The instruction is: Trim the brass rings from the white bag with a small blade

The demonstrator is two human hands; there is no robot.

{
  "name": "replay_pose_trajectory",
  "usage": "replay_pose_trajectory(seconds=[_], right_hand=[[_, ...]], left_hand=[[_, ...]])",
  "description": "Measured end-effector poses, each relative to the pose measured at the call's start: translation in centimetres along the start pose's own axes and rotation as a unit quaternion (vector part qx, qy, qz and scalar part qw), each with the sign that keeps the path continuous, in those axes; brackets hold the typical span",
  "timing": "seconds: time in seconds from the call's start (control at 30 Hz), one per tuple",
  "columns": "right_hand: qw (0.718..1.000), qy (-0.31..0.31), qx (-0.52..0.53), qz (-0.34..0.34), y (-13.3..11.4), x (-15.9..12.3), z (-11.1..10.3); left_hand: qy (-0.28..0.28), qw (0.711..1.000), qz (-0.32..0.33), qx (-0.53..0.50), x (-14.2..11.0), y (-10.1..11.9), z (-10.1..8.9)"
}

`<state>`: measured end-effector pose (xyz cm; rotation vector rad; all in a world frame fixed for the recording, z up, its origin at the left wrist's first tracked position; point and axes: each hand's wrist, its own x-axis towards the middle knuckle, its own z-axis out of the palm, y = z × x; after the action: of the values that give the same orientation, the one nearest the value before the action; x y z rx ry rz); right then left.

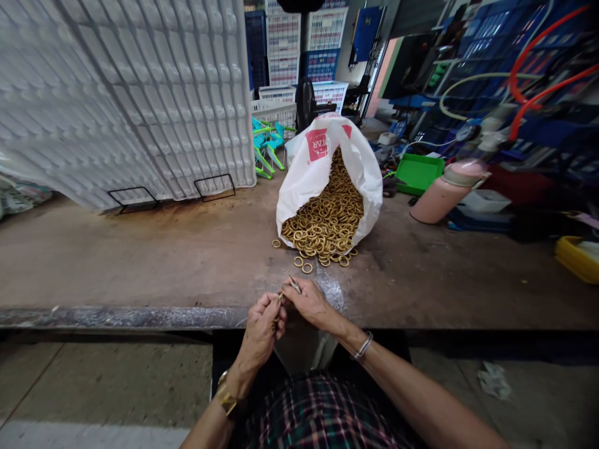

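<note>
At the table's front edge, my left hand (264, 324) is closed on a brass ring (281, 296) pinched at the fingertips. More brass-coloured metal shows under its curled fingers. My right hand (311, 304) meets it from the right, closed around a small pointed metal tool (295, 285) whose tip sticks up past the thumb; its exact kind is unclear. Just beyond both hands, a white plastic bag (367, 165) lies on its side with its mouth towards me. Many brass rings (327, 218) fill it and spill out, with a few loose rings (307, 268) in front.
White moulded trays (187, 93) stand upright at the left against black wire stands (215, 186). On the right are a pink bottle (437, 198), a green tray (420, 173) and a yellow container (578, 259). Stacked crates (322, 31) and turquoise-green clips (271, 146) lie behind.
</note>
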<state>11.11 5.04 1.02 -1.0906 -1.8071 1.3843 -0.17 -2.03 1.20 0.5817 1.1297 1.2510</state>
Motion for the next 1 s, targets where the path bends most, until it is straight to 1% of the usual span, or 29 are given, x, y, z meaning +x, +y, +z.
replay_pose_trajectory(seconds=[0.17, 0.23, 0.27, 0.33, 0.4, 0.5, 0.7, 0.9, 1.0], right_hand=[[0.999, 0.0, -0.032, -0.012, -0.3, 0.0, -0.1], [0.996, 0.018, -0.082, -0.015, -0.3, -0.1, -0.2], [0.992, 0.023, -0.122, -0.017, -0.2, -0.2, -0.2], [0.975, 0.016, -0.222, -0.028, 0.1, -0.5, -0.2], [0.95, -0.018, -0.307, -0.044, 0.4, -0.8, -0.2], [0.923, -0.055, -0.376, -0.06, 0.6, -1.3, -0.1], [0.9, -0.083, -0.424, -0.051, -0.2, -1.5, -0.1], [0.894, -0.112, -0.431, -0.045, -0.3, -1.3, 0.0], [0.889, -0.106, -0.446, -0.018, 0.1, -0.5, -0.1]], left_hand=[[-0.009, 1.0, -0.009, -0.021, -0.2, 0.1, 0.0], [-0.006, 1.0, -0.007, -0.019, -0.3, 0.1, 0.0], [-0.004, 1.0, -0.003, -0.017, -0.2, 0.1, -0.1], [-0.002, 1.0, 0.006, -0.011, -0.2, 0.0, -0.2], [-0.004, 1.0, 0.015, 0.0, -0.1, -0.1, -0.3], [-0.001, 0.999, 0.031, 0.026, 0.0, -0.3, -0.4], [0.007, 0.997, 0.045, 0.065, 0.1, -0.6, -0.7], [0.017, 0.992, 0.073, 0.099, 0.0, -0.8, -1.0], [0.007, 0.991, 0.07, 0.112, -0.8, -0.5, -0.8]])
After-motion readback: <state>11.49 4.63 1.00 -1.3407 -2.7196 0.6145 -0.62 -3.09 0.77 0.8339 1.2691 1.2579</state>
